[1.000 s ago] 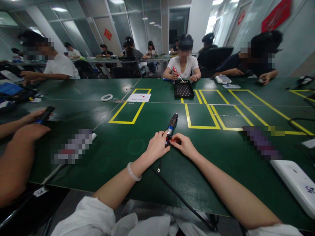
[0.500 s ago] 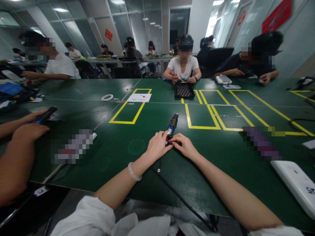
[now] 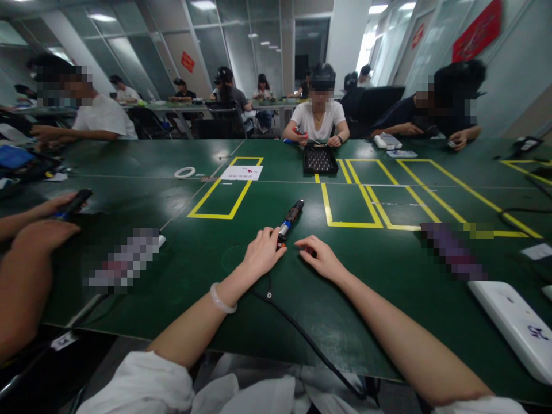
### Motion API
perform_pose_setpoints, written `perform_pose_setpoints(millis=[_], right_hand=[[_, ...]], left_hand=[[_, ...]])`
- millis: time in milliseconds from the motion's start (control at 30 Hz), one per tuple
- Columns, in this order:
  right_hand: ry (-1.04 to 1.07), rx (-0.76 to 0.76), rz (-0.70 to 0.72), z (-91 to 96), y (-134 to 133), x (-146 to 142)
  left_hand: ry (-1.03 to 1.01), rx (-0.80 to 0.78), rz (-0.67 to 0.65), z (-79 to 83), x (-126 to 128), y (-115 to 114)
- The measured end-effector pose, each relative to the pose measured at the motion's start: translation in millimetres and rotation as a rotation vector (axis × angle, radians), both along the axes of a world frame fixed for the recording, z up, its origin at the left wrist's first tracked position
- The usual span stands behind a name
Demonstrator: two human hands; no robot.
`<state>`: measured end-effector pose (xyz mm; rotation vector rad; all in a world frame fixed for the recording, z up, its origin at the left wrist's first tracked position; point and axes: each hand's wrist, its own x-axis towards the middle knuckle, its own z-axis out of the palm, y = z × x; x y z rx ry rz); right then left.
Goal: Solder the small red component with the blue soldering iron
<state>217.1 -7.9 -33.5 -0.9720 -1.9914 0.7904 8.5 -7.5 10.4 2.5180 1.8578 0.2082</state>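
On the green table lies what looks like an electric screwdriver (image 3: 291, 219), its inner parts bare: a dark front end, a silver body with a blue band, and bits of red near the rear. My left hand (image 3: 262, 251) is closed around its rear half, and the tip points away and slightly right. From that end a black cord (image 3: 297, 329) runs toward me over the table edge, with a small ring terminal (image 3: 269, 295) beside it. My right hand (image 3: 321, 257) rests just right of the screwdriver, apart from it. Its fingers are curled over something small and dark, mostly hidden.
Yellow tape outlines (image 3: 351, 224) mark the table, and a paper sheet (image 3: 241, 172) and tape roll (image 3: 184, 172) lie beyond. Across sits a person with a black tray (image 3: 319, 160). A white power bank (image 3: 513, 328) is at right; a co-worker's arm (image 3: 32, 276) reaches in at left.
My right hand has come away from the screwdriver's rear, opening a gap between my hands. My left hand and the screwdriver have shifted a little left, partly with the whole view.
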Motion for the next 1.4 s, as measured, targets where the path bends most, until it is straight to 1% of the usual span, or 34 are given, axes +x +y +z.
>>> perform_pose_setpoints(millis=[133,233,400,533,600,667,767,867,1067,1200,1300,1367,1400], right_hand=[[0.000,-0.029,0.012,-0.6,1,1],[0.006,-0.034,0.011,-0.3,1,3],[-0.009,-0.037,0.006,0.2,2,3],[-0.031,-0.028,0.005,-0.6,2,3],[-0.031,-0.028,0.008,-0.8,3,3],[-0.033,-0.028,0.012,-0.6,3,3],[-0.041,-0.028,0.019,0.2,3,3],[-0.043,-0.028,0.023,0.9,2,3],[-0.040,-0.031,0.023,1.5,2,3],[-0.032,-0.034,0.021,-0.3,3,3],[-0.020,-0.050,0.011,-1.6,4,3],[-0.010,-0.058,0.001,-1.8,5,3],[-0.005,-0.060,-0.001,-1.8,5,4]], left_hand=[[0.032,-0.032,0.119,1.8,-36,15],[0.041,-0.071,0.224,2.4,-75,30],[0.089,-0.117,0.437,3.2,-144,52],[0.120,-0.064,0.562,3.2,-188,59],[0.118,-0.016,0.594,3.1,-204,58],[0.099,0.027,0.616,2.9,-215,55],[0.077,0.084,0.636,2.2,-222,50],[0.076,0.119,0.632,0.6,-221,48],[0.046,0.108,0.736,-3.1,-216,50],[0.029,0.157,0.772,-4.3,-214,52],[0.000,0.264,0.740,-3.0,-206,52],[-0.090,0.344,0.659,-0.8,-193,52],[-0.161,0.353,0.590,0.7,-184,52]])
